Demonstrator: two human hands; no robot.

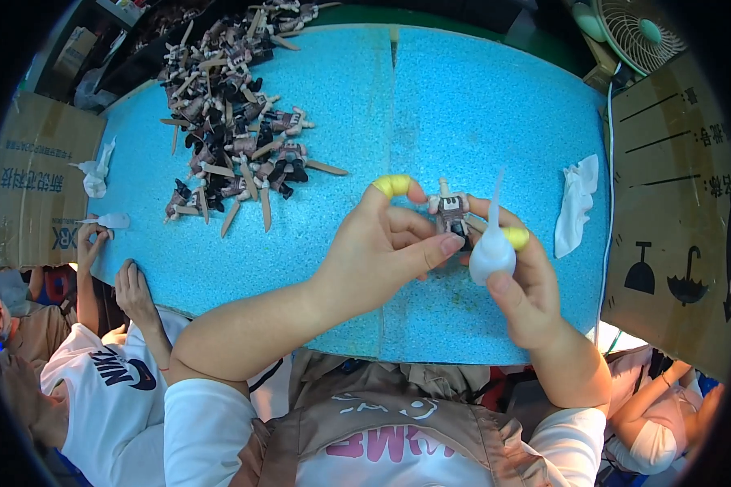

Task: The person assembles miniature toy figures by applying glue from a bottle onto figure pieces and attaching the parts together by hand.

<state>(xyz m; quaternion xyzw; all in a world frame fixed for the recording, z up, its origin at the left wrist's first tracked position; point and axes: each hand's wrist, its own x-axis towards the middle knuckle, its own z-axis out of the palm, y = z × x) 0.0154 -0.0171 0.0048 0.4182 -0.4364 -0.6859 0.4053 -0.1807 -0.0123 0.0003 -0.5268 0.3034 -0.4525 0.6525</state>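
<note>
Left hand (382,247) pinching one toy figure (450,211), right hand (524,284) gripping one white squeeze bottle (492,252)

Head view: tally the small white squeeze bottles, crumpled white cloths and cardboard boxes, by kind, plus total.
Squeeze bottles: 3 (one in the right hand at, two at the left table edge)
White cloths: 1
Cardboard boxes: 2
Total: 6

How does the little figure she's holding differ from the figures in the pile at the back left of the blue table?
The small brown toy figure is single, pinched upright above the table by the left hand; the heaped brown toy figures lie jumbled on the blue foam table top, untouched. Tan stick-like pieces show among the heap; none is clear on the held one. Both look the same brown kind.
</note>
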